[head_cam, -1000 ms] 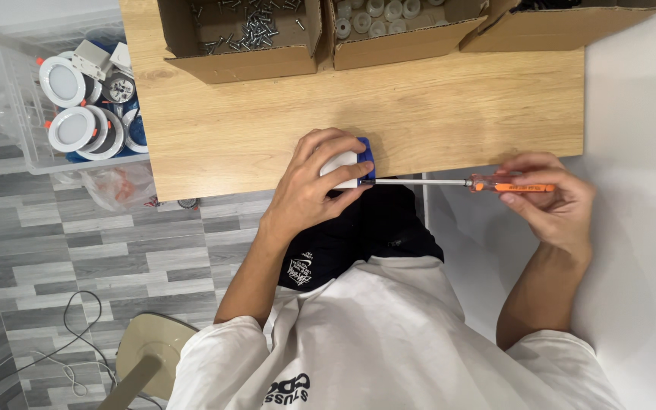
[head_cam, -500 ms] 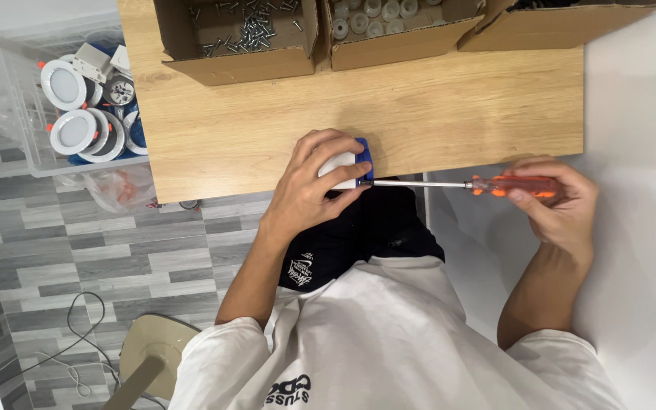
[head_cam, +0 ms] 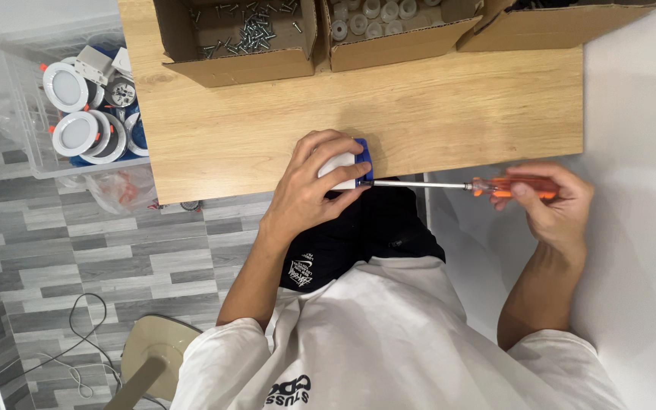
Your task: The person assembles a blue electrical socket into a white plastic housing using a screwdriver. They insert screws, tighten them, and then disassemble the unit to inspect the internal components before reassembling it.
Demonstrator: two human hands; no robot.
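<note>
My left hand [head_cam: 314, 181] grips a small white and blue part [head_cam: 347, 167] at the front edge of the wooden table [head_cam: 267, 121]. Most of the part is hidden under my fingers. My right hand [head_cam: 548, 203] holds a screwdriver with an orange handle [head_cam: 512, 186] off the table's right side. Its metal shaft [head_cam: 413, 184] runs level to the left, and the tip meets the blue side of the part.
Three cardboard boxes line the far table edge: one with screws [head_cam: 244, 34], one with small white round parts [head_cam: 373, 15], one at the right [head_cam: 563, 23]. A clear plastic bin [head_cam: 36, 114] of round white lamps stands on the floor at left, above a plastic bag [head_cam: 119, 190].
My right hand has turned the screwdriver handle and shifted slightly to the right. My left hand keeps its grip on the part in the same place.
</note>
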